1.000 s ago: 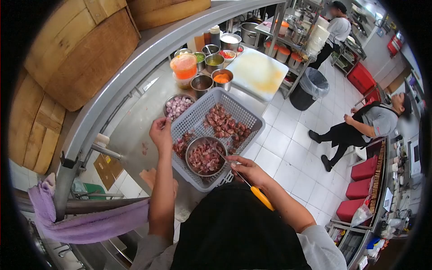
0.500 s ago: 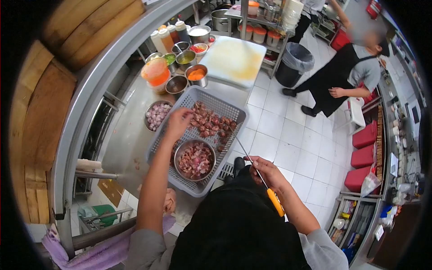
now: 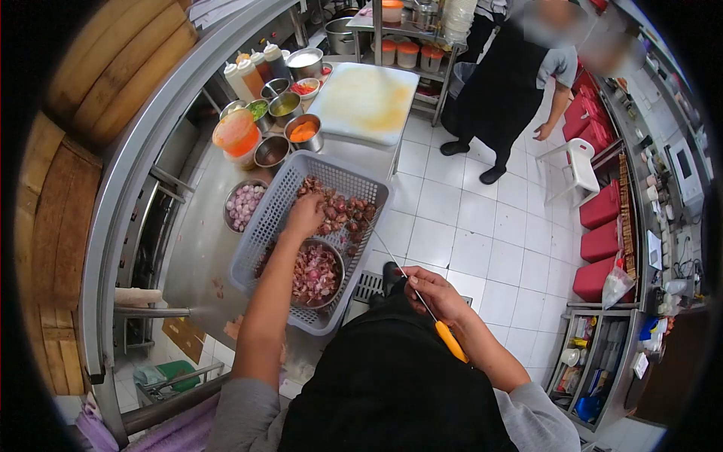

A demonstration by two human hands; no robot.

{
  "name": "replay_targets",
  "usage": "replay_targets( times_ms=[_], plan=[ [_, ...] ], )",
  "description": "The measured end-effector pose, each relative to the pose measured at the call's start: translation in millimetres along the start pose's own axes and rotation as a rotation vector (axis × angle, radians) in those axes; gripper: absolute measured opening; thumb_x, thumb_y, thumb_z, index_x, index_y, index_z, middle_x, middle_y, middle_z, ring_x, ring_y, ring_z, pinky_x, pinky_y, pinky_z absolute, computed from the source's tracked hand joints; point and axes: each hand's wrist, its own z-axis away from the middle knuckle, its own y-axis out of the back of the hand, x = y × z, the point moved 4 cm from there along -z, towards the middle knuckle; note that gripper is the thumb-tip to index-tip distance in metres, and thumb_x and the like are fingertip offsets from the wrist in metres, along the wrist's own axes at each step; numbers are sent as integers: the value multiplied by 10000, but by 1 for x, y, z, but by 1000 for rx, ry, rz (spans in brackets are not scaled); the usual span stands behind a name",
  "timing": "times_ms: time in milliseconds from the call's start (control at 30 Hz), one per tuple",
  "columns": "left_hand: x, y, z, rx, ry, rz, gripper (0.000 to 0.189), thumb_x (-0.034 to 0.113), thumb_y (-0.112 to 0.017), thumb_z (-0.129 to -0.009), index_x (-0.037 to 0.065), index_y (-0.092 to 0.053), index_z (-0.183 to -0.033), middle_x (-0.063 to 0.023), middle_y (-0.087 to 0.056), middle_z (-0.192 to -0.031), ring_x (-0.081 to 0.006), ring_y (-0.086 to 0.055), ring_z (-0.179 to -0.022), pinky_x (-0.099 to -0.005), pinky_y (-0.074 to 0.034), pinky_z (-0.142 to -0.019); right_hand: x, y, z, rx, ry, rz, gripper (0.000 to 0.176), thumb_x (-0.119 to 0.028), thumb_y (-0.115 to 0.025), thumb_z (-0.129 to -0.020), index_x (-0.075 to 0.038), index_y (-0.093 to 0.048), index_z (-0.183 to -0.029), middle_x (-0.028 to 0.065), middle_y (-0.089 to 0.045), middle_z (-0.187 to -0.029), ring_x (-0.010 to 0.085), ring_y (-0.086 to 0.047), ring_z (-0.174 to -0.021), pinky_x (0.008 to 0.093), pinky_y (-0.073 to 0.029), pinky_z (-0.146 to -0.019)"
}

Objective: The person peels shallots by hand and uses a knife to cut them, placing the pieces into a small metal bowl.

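Observation:
My left hand point(image 3: 306, 215) reaches into the grey plastic basket point(image 3: 248, 245), its fingers down among the reddish-brown shallots point(image 3: 343, 215); whether it grips one is hidden. In the basket's near half sits a metal bowl point(image 3: 340, 264) of purple-red peelings or shallot pieces point(image 3: 312, 275). Away from the basket's right side, my right hand point(image 3: 433, 290) is closed on a knife point(image 3: 450, 340). Its orange handle points back towards my forearm, and the thin blade extends forward to the basket's right rim. Peeled pale shallots point(image 3: 245, 205) fill a bowl left of the basket.
Metal pots, an orange-red tub point(image 3: 236, 134) and squeeze bottles point(image 3: 252, 77) stand beyond the basket, beside a stained white cutting board point(image 3: 361, 102). A person in a black apron point(image 3: 497, 83) stands on the tiled floor at the upper right. Another person is partly visible behind. A white stool point(image 3: 580, 167) stands nearby.
My left hand has lowered into the shallots. My right hand still holds the knife. The aproned person at the right has moved and stands more upright, and the view has shifted slightly.

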Motion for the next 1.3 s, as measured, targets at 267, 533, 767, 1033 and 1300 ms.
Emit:
replay_targets(
  times_ms=[267,533,767,1033,1300],
  plan=[
    [-19,44,32,20,243,244,226,117,-643,-858,-43,-678,-1014,-187,-641,-1080,-342,-600,-1011,-436,-470,-900,-5,4,-5,-8,0,22,355,-250,-571,-991,-55,-555,-1287,20,-514,-771,97,-466,-627,228,-373,-520],
    [-12,17,-14,195,4,71,254,43,-588,-858,-17,-664,-1093,-187,-615,-1080,-378,-536,-1086,-451,-446,-956,-4,-12,-9,-74,-6,28,325,-220,-601,-982,-70,-553,-1266,-19,-534,-828,77,-505,-686,219,-408,-551],
    [-3,-9,-21,132,-62,-116,241,12,-643,-804,-8,-663,-1044,-180,-570,-1076,-370,-521,-1099,-455,-445,-958,-3,-3,-1,-21,-19,-3,302,-228,-604,-982,-88,-560,-1246,-28,-535,-842,78,-505,-695,220,-403,-562],
    [2,39,8,165,259,330,246,18,-681,-794,-8,-643,-1035,-172,-574,-1038,-361,-542,-1049,-436,-446,-896,-8,-7,-11,-10,-20,18,343,-220,-572,-993,-60,-547,-1295,11,-525,-793,90,-481,-659,222,-390,-548],
    [38,-6,-10,178,-288,-70,253,72,-617,-827,19,-667,-1069,-179,-602,-1028,-382,-524,-1079,-486,-435,-940,-15,-11,-16,-50,-34,36,339,-241,-614,-976,-82,-561,-1271,-27,-565,-842,63,-533,-707,203,-414,-559]
  ],
)
